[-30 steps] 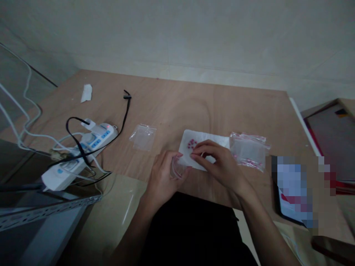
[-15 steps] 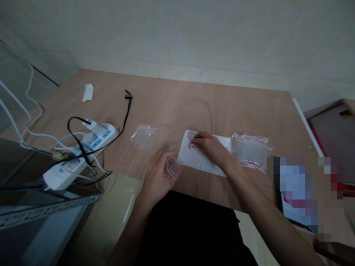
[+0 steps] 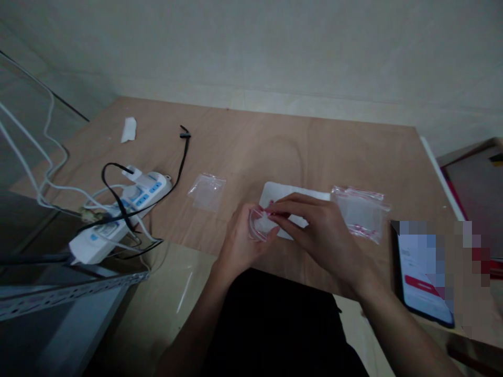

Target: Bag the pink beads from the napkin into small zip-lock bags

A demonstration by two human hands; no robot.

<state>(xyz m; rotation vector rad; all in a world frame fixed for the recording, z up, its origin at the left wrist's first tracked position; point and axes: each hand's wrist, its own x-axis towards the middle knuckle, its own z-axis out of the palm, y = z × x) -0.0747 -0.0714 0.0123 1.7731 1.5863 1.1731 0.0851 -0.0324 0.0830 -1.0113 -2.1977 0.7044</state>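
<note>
A pale tiled wall (image 3: 255, 52) stood behind a wooden table (image 3: 243, 141). On the table's left side lay a white power strip (image 3: 88, 248) tangled with white cables (image 3: 50, 162) and a black cord (image 3: 183, 162), with a torn scrap of white paper (image 3: 129, 130) farther back.

Near the front edge, the left hand (image 3: 240, 241) had its thumb and fingers curled around a clear zip bag (image 3: 259, 225), keeping its mouth spread open. The right hand (image 3: 318, 225) was just beside it, thumb and fingertips pinched together on small red pieces at the bag's mouth; how many was too small to tell. A few other red bits (image 3: 271, 202) lay on a white sheet (image 3: 301, 192) partly hidden beneath the right hand.

Flat clear bags (image 3: 208, 192) rested to the left of the hands. To the right, beside the sheet, lay a pile of red-edged zip bags (image 3: 357, 209), with red pieces showing near their lower edge. A smartphone (image 3: 428, 303), partly pixelated, lay nearer the table's right front corner.
</note>
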